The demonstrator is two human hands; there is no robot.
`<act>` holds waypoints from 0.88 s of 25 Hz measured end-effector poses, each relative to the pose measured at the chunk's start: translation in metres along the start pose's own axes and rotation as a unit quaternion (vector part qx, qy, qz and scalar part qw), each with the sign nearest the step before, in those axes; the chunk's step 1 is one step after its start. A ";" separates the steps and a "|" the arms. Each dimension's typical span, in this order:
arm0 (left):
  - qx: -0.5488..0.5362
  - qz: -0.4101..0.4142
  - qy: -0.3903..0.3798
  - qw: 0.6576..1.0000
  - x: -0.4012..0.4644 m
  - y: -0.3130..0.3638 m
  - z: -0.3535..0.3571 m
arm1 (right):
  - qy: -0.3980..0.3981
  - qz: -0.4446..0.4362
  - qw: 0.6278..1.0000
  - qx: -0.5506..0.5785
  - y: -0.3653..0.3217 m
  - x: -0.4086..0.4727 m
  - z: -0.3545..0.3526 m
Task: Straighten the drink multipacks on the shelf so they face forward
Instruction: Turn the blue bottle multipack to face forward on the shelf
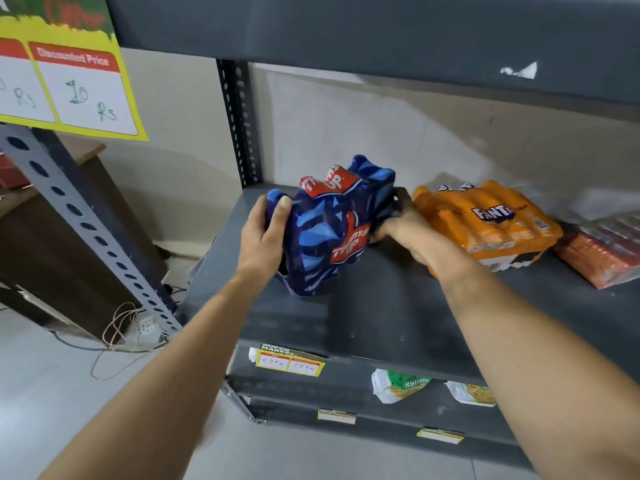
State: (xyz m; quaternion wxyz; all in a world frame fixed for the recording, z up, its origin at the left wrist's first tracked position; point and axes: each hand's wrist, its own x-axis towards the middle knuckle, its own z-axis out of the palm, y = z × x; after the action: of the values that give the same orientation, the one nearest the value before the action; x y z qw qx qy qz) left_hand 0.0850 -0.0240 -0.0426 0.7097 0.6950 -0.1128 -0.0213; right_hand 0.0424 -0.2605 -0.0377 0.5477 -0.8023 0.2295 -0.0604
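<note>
Squarely between both hands, the blue multipack [332, 230] stands tilted on the grey shelf [398, 313], left of centre. Left hand [263, 237] clasps its left end, thumb on top; right hand [412, 233] grips its right side. Just beside lies the orange multipack [491, 220], then a red pack [602, 251]

On the grey metal shelf [398, 317] lay three shrink-wrapped drink multipacks: one blue [332, 230], one orange [491, 223], one red [602, 254]. Two white snack bags [398, 386] sat below, near three yellow price tags [289, 363].
</note>
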 end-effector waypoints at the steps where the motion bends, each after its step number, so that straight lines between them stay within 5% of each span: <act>1: 0.000 -0.016 0.008 1.000 0.015 0.001 -0.008 | 0.016 -0.003 1.000 -0.018 0.009 -0.005 -0.001; 7: -0.126 -0.239 -0.086 0.959 0.046 0.000 -0.025 | -0.094 -0.004 0.991 -0.099 0.010 -0.032 -0.009; 22: -0.146 -0.269 -0.078 0.949 -0.034 0.003 -0.031 | -0.106 0.014 0.993 -0.053 0.042 -0.108 -0.013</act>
State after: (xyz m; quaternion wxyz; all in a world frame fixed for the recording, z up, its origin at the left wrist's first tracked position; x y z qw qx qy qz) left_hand 0.0574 0.0129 -0.0448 0.7600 0.5849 0.0279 -0.2821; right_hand -0.0701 -0.2370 -0.0540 0.5268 -0.8287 0.1838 0.0448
